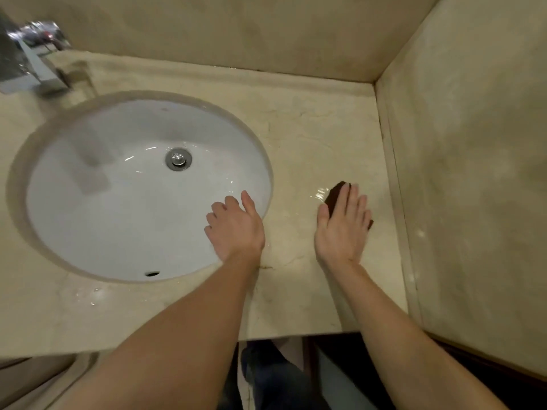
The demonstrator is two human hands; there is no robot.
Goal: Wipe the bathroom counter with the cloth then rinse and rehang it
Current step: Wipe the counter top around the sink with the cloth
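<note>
Wet beige marble worktop (310,128), white oval sink (118,217) set in it, chrome tap (38,63) at the back-left corner. Dark cloth (336,193) lies between the sink and the right wall (473,173), long axis hidden. Your right hand (340,229) presses it, grip apart, fingers straight. Your left hand (236,229) rests on the sink rim, loosely bent, holding nothing.

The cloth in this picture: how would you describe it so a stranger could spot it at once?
Start at the round white sink in the beige counter. Between it and the side wall, the right hand lies flat on the cloth. It is the only dark brown thing on that pale, wet stone.
</note>
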